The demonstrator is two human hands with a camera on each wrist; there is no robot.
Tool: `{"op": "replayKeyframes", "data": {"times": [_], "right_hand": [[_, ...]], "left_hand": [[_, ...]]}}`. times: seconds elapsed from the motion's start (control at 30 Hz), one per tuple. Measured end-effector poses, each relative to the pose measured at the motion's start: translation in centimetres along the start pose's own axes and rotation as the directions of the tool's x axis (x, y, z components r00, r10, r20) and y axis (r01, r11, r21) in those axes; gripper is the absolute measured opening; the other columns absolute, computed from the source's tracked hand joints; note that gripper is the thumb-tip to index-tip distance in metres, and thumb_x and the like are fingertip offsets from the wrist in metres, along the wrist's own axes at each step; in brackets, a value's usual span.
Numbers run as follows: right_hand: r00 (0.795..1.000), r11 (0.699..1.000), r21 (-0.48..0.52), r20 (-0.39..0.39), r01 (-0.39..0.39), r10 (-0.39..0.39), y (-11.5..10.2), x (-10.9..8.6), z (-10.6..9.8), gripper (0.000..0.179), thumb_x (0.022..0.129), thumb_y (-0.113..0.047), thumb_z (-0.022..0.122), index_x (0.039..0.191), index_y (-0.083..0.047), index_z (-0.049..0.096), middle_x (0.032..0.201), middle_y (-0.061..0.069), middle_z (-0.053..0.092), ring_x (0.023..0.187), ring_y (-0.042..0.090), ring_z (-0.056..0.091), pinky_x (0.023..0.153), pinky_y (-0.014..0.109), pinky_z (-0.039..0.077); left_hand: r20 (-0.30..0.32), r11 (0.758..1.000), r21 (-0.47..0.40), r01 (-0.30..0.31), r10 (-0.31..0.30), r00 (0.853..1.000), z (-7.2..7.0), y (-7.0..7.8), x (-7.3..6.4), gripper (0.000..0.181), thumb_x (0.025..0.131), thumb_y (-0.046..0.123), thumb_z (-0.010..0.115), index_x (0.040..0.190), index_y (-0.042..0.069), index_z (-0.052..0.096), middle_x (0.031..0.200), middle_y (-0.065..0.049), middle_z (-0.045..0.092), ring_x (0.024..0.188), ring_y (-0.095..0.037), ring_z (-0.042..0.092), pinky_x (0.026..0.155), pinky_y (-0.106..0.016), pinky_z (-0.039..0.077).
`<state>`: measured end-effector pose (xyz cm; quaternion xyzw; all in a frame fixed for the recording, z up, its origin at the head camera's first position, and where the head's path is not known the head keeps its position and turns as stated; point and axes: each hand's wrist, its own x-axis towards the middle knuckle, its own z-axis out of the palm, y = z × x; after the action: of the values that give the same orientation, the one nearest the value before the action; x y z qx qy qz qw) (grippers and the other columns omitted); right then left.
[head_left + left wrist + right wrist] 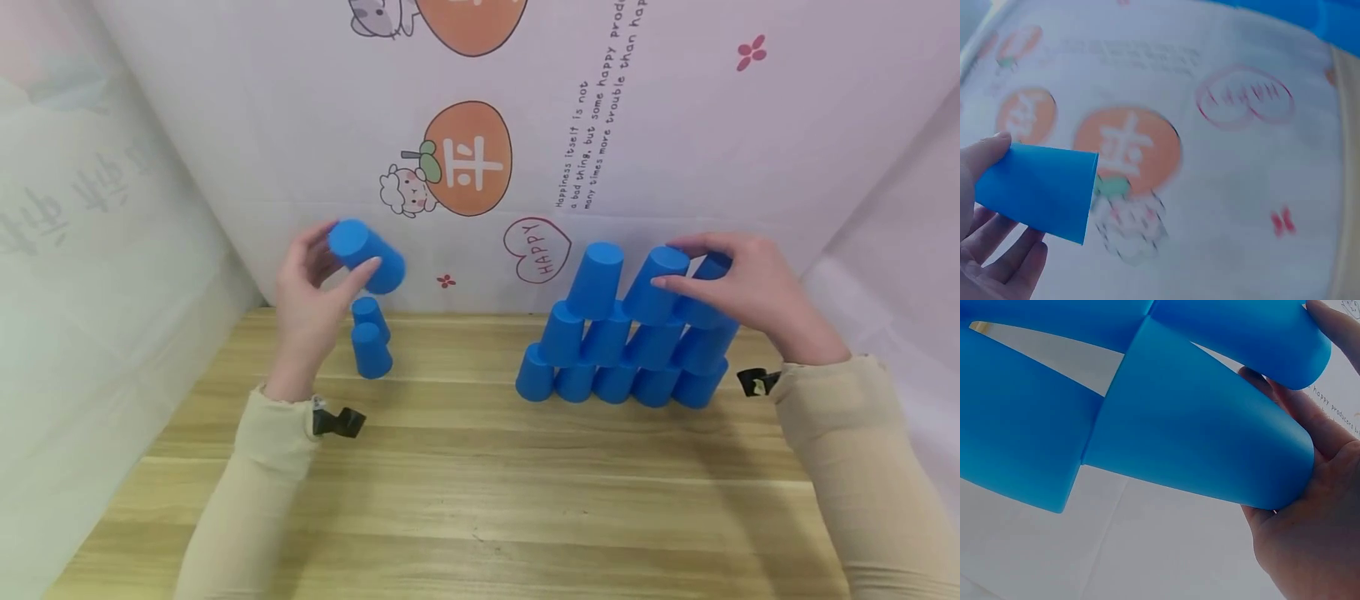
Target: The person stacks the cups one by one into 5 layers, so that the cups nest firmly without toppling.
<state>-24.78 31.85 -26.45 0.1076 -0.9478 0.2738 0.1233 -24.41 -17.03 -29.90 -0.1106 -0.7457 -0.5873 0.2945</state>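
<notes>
My left hand [309, 292] grips a tilted blue cup [384, 265] in the air, thumb on one side and fingers on the other. Below it, two blue cups [371, 354] stand upside down on the table, one behind the other. At the right, upside-down blue cups form a stepped wall of three rows [606, 340]. My right hand [750, 287] is at its top row, thumb and forefinger pinching the middle cup [654, 292] near its base. The hand partly covers the end cup [1210, 425], which lies under its palm in the right wrist view.
The wooden table [465, 483] meets an upright white printed sheet [660, 150] right behind the cups. White sheeting [97, 275] also hangs at the left side. A black strap piece [339, 422] sticks out from the left cuff, close to the two standing cups.
</notes>
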Motion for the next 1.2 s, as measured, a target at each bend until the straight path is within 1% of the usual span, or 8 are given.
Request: {"op": "replayKeyframes", "data": {"times": [0.13, 0.27, 0.43, 0.7, 0.8, 0.9, 1.03, 1.2], "right_hand": [[1.0, 1.0, -0.004, -0.003, 0.007, -0.007, 0.0, 0.1, 0.0, 0.065, 0.087, -0.052, 0.078, 0.137, -0.012, 0.065, 0.128, 0.019, 0.063, 0.117, 0.039, 0.051, 0.09, 0.062, 0.043], [1.0, 1.0, -0.018, -0.002, 0.006, -0.006, -0.1, 0.2, 0.0, 0.064, 0.087, -0.052, 0.078, 0.137, -0.013, 0.066, 0.127, 0.018, 0.063, 0.111, 0.037, 0.053, 0.086, 0.057, 0.044], [1.0, 1.0, -0.02, -0.002, 0.003, -0.003, -0.2, 0.1, 0.0, 0.063, 0.087, -0.051, 0.078, 0.137, -0.014, 0.066, 0.125, 0.017, 0.064, 0.104, 0.033, 0.054, 0.079, 0.05, 0.044], [1.0, 0.999, -0.02, 0.001, 0.026, -0.026, -0.5, 0.1, 0.2, 0.067, 0.086, -0.049, 0.08, 0.139, -0.013, 0.063, 0.127, 0.021, 0.064, 0.11, 0.04, 0.057, 0.085, 0.063, 0.047], [1.0, 1.0, -0.015, 0.008, 0.022, -0.022, -0.4, 0.2, 0.2, 0.069, 0.086, -0.05, 0.08, 0.141, -0.012, 0.062, 0.129, 0.022, 0.063, 0.113, 0.043, 0.056, 0.088, 0.069, 0.046], [1.0, 1.0, -0.003, 0.017, 0.01, -0.01, -0.3, 0.2, 0.2, 0.071, 0.086, -0.05, 0.08, 0.142, -0.011, 0.061, 0.131, 0.023, 0.062, 0.116, 0.044, 0.055, 0.089, 0.07, 0.046], [1.0, 1.0, 0.007, 0.02, -0.003, 0.003, -0.1, 0.2, 0.1, 0.072, 0.085, -0.05, 0.081, 0.142, -0.01, 0.06, 0.132, 0.023, 0.061, 0.117, 0.045, 0.056, 0.09, 0.071, 0.046], [1.0, 1.0, 0.015, 0.018, -0.007, 0.007, -0.1, 0.1, 0.0, 0.074, 0.085, -0.049, 0.081, 0.144, -0.01, 0.058, 0.132, 0.023, 0.061, 0.117, 0.046, 0.056, 0.09, 0.073, 0.045]], "left_hand": [[0.057, 0.992, -0.079, -0.098, 0.102, 0.993, 3.0, 3.1, 0.8, 0.056, 0.089, 0.021, 0.082, 0.139, 0.012, 0.057, 0.134, 0.001, 0.065, 0.12, -0.018, 0.062, 0.106, -0.038, 0.047], [0.111, 0.971, -0.141, -0.194, 0.211, 0.971, 6.5, 5.4, 1.7, 0.055, 0.088, 0.016, 0.083, 0.136, 0.007, 0.058, 0.13, 0.001, 0.067, 0.118, -0.016, 0.063, 0.103, -0.038, 0.049], [0.214, 0.957, -0.173, -0.233, 0.267, 0.939, 10.9, 7.7, 2.8, 0.056, 0.087, 0.02, 0.084, 0.136, 0.008, 0.059, 0.128, 0.002, 0.067, 0.114, -0.011, 0.063, 0.099, -0.033, 0.051], [0.369, 0.978, -0.168, -0.126, 0.181, 0.911, 16.8, 10.7, 4.9, 0.062, 0.087, 0.03, 0.083, 0.142, 0.016, 0.058, 0.132, 0.003, 0.062, 0.116, -0.007, 0.061, 0.1, -0.023, 0.048], [0.413, 0.98, -0.157, -0.123, 0.178, 0.893, 19.0, 11.1, 5.3, 0.063, 0.089, 0.032, 0.081, 0.144, 0.016, 0.057, 0.131, 0.001, 0.063, 0.114, -0.008, 0.062, 0.097, -0.025, 0.051], [0.464, 0.983, -0.141, -0.115, 0.169, 0.87, 20.9, 11.1, 5.1, 0.064, 0.091, 0.033, 0.079, 0.147, 0.016, 0.053, 0.132, 0.0, 0.063, 0.113, -0.008, 0.062, 0.094, -0.024, 0.052], [0.528, 0.994, -0.084, -0.076, 0.109, 0.842, 23.0, 10.9, 4.4, 0.066, 0.092, 0.038, 0.076, 0.15, 0.021, 0.049, 0.135, 0.003, 0.062, 0.113, -0.007, 0.061, 0.093, -0.023, 0.051], [0.564, 0.999, -0.017, -0.051, 0.051, 0.824, 24.2, 10.4, 3.8, 0.064, 0.094, 0.041, 0.073, 0.15, 0.023, 0.049, 0.137, 0.007, 0.061, 0.114, -0.007, 0.06, 0.094, -0.024, 0.05]]}}
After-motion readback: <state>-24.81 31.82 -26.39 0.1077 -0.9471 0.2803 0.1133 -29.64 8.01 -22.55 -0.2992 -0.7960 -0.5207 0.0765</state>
